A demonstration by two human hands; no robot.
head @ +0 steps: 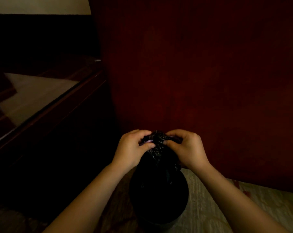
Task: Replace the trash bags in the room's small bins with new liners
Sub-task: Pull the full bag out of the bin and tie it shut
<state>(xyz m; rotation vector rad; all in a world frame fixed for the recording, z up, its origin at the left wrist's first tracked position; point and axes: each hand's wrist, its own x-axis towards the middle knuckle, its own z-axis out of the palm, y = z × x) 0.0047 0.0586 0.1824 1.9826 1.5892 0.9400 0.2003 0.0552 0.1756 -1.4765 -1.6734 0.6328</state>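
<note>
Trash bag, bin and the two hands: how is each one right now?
trash bag: black, top bunched together, lower part in the bin.
bin: upright on the carpet, very dark inside.
left hand: pinches the bag's bunched top.
right hand: pinches the same bunch from the other side.

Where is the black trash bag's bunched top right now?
In the head view, low and centre: the bunched top is pinched between the left hand and right hand, directly above the dark bin.
</note>
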